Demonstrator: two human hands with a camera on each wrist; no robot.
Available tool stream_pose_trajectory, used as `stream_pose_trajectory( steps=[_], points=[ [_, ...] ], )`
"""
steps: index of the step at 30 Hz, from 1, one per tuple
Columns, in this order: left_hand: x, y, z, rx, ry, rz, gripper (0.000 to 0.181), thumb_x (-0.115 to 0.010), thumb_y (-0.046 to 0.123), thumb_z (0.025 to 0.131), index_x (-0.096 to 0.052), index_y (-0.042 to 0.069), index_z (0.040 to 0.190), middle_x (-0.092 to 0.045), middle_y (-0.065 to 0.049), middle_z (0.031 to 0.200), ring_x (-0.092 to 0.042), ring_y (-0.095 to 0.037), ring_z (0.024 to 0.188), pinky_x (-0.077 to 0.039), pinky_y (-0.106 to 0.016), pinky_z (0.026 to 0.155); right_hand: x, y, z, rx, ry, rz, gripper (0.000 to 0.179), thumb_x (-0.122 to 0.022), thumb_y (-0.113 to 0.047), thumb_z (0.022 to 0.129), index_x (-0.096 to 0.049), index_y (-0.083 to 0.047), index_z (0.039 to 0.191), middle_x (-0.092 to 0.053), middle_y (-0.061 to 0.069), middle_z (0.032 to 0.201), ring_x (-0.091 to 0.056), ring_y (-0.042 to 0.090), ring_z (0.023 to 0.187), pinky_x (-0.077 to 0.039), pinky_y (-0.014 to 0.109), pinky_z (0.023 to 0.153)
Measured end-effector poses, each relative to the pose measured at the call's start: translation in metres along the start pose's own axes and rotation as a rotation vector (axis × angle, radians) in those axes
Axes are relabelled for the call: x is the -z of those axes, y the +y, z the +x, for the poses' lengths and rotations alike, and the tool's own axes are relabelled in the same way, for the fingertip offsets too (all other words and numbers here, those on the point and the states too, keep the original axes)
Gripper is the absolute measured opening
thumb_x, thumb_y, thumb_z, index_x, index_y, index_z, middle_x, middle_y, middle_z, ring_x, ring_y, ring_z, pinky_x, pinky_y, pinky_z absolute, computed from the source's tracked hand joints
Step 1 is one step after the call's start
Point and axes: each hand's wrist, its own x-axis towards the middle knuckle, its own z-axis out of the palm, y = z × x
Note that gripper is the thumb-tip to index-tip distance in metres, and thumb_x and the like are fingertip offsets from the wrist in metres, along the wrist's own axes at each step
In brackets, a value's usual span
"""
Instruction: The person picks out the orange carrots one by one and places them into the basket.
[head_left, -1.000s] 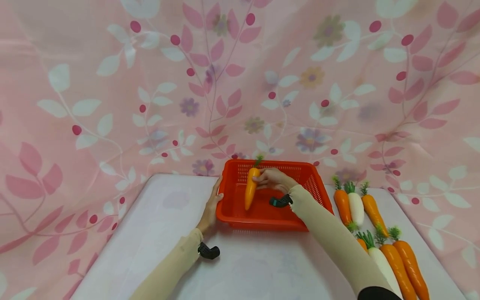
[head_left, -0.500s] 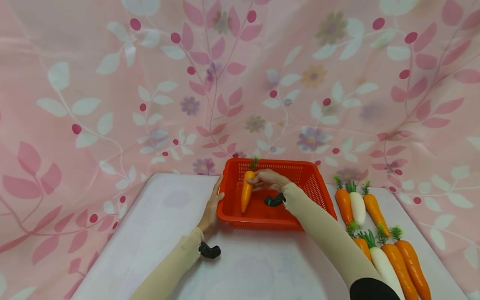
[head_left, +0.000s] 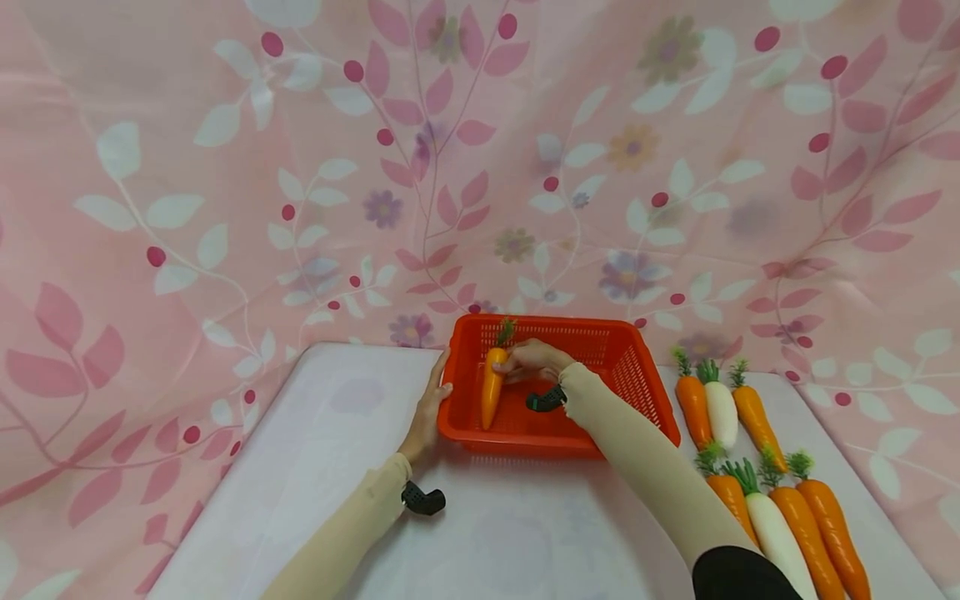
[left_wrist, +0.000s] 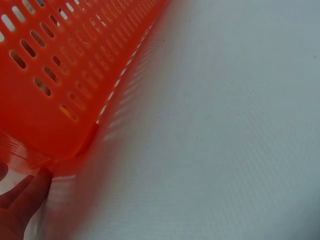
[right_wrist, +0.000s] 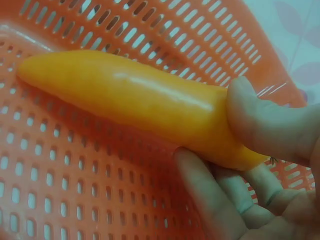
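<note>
The right hand pinches a carrot in the red basket, thumb and fingers clamped near its leafy end, the tip jutting beyond them. The left hand rests against the basket's outer side, fingers outstretched.

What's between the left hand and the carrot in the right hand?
The red basket's left wall, seen in the head view: the left hand is outside it, the carrot inside.

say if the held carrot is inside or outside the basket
Inside: walls of the red basket surround the carrot, which the right hand grips near its leaves.
</note>
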Motion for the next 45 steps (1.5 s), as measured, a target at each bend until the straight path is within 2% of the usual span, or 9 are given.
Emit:
stream_pose_trajectory(
  steps=[6, 7, 14, 17, 22, 30, 37, 42, 45],
  points=[
    [0.0, 0.002, 0.001, 0.005, -0.007, -0.012, 0.062, -0.029, 0.029, 0.112, -0.012, 0.042, 0.17, -0.014, 0.008, 0.178, -0.034, -0.037, 0.158, -0.047, -0.06, 0.116, 0.002, 0.001, 0.002, -0.006, 0.003, -0.099, 0.042, -0.072, -0.01, 0.1, -0.064, 0.01, 0.135, -0.064, 0.025, 0.138, -0.072, 0.034, 0.12, -0.056, 0.048, 0.109],
    [0.0, 0.002, 0.002, 0.005, -0.007, -0.014, 0.062, -0.029, 0.029, 0.112, -0.012, 0.043, 0.17, -0.015, 0.008, 0.178, -0.035, -0.037, 0.157, -0.048, -0.06, 0.115, 0.002, 0.001, 0.002, -0.003, 0.001, -0.112, 0.047, -0.072, -0.011, 0.1, -0.061, 0.011, 0.14, -0.061, 0.027, 0.143, -0.071, 0.035, 0.122, -0.057, 0.047, 0.108],
    [0.002, -0.002, 0.003, -0.027, -0.011, -0.021, 0.064, -0.029, 0.027, 0.111, -0.011, 0.035, 0.172, -0.01, 0.004, 0.179, -0.029, -0.038, 0.16, -0.041, -0.061, 0.121, -0.001, 0.003, 0.005, 0.013, -0.013, -0.198, 0.059, -0.072, -0.016, 0.101, -0.05, 0.012, 0.149, -0.06, 0.028, 0.144, -0.071, 0.035, 0.123, -0.058, 0.046, 0.106],
    [0.001, -0.002, 0.002, -0.04, -0.011, -0.018, 0.064, -0.029, 0.026, 0.111, -0.01, 0.033, 0.172, -0.009, 0.003, 0.18, -0.029, -0.038, 0.16, -0.039, -0.062, 0.121, -0.002, 0.003, 0.007, -0.004, 0.008, -0.223, 0.064, -0.075, -0.02, 0.1, -0.049, 0.011, 0.15, -0.063, 0.027, 0.142, -0.072, 0.034, 0.122, -0.059, 0.045, 0.105],
    [0.001, 0.001, 0.001, -0.028, 0.001, -0.013, 0.064, -0.029, 0.026, 0.111, -0.011, 0.037, 0.171, -0.012, 0.005, 0.179, -0.033, -0.036, 0.159, -0.042, -0.061, 0.12, -0.002, 0.003, 0.01, -0.026, 0.039, -0.292, 0.063, -0.077, -0.025, 0.098, -0.054, 0.009, 0.147, -0.067, 0.024, 0.138, -0.075, 0.031, 0.116, -0.06, 0.042, 0.103],
    [0.0, -0.001, 0.001, -0.034, 0.007, -0.011, 0.064, -0.029, 0.025, 0.111, -0.012, 0.035, 0.172, -0.012, 0.005, 0.179, -0.03, -0.036, 0.16, -0.038, -0.062, 0.123, -0.002, 0.005, 0.01, -0.031, 0.028, -0.323, 0.065, -0.08, -0.028, 0.096, -0.056, 0.007, 0.144, -0.069, 0.022, 0.132, -0.079, 0.03, 0.104, -0.065, 0.04, 0.092],
    [0.0, -0.003, 0.001, -0.037, 0.005, -0.008, 0.063, -0.029, 0.026, 0.111, -0.013, 0.035, 0.172, -0.011, 0.003, 0.179, -0.031, -0.038, 0.159, -0.038, -0.064, 0.122, -0.004, 0.007, 0.005, -0.006, 0.031, -0.333, 0.058, -0.08, -0.028, 0.095, -0.062, 0.008, 0.137, -0.074, 0.021, 0.121, -0.078, 0.033, 0.102, -0.065, 0.042, 0.09],
    [0.0, -0.002, 0.0, -0.034, 0.008, -0.009, 0.064, -0.029, 0.025, 0.111, -0.012, 0.034, 0.172, -0.012, 0.002, 0.179, -0.031, -0.039, 0.159, -0.042, -0.063, 0.119, -0.002, 0.008, 0.005, 0.024, 0.053, -0.418, 0.051, -0.082, -0.034, 0.093, -0.072, 0.004, 0.126, -0.077, 0.016, 0.113, -0.078, 0.03, 0.098, -0.066, 0.042, 0.09],
    [-0.001, -0.003, 0.0, -0.033, 0.01, -0.009, 0.064, -0.029, 0.025, 0.111, -0.012, 0.034, 0.172, -0.012, 0.002, 0.179, -0.032, -0.04, 0.158, -0.044, -0.063, 0.117, 0.002, 0.007, 0.0, 0.018, 0.08, -0.502, 0.056, -0.083, -0.044, 0.091, -0.075, -0.001, 0.126, -0.079, 0.012, 0.114, -0.077, 0.026, 0.098, -0.064, 0.042, 0.093]
  ],
)
